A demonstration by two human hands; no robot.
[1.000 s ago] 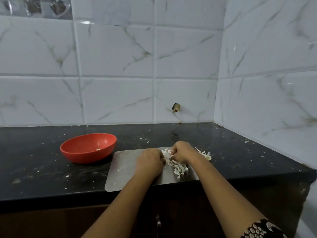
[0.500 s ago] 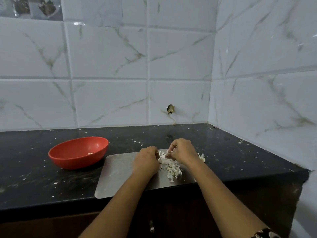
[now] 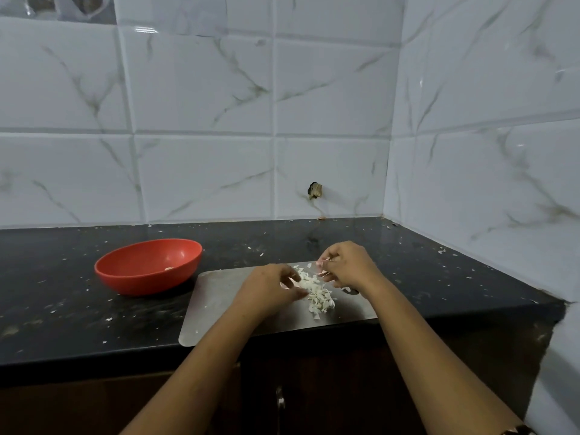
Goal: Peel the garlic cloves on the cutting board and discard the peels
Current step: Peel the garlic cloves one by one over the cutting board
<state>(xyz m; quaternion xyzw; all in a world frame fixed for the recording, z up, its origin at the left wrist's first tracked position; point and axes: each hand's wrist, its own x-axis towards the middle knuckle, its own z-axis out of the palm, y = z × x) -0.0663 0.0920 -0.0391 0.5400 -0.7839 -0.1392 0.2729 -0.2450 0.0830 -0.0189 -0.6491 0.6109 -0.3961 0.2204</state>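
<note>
A steel cutting board (image 3: 219, 296) lies at the counter's front edge. A heap of white garlic peels (image 3: 315, 293) sits on its right half. My left hand (image 3: 270, 288) rests on the board just left of the heap, fingers loosely curled with their tips at the peels. My right hand (image 3: 346, 266) hovers over the heap's far side, its fingertips pinching a small pale piece of garlic peel. A red bowl (image 3: 147, 266) left of the board holds one peeled clove (image 3: 169, 269).
The black counter (image 3: 62, 309) is flecked with peel scraps. Tiled walls close in at the back and right, meeting in a corner. A cabinet door with a handle (image 3: 280, 403) is below the counter edge.
My hands have drawn slightly apart. The right hand lifted a little with a bit of peel, and the left hand's fingers uncurled toward the heap.
</note>
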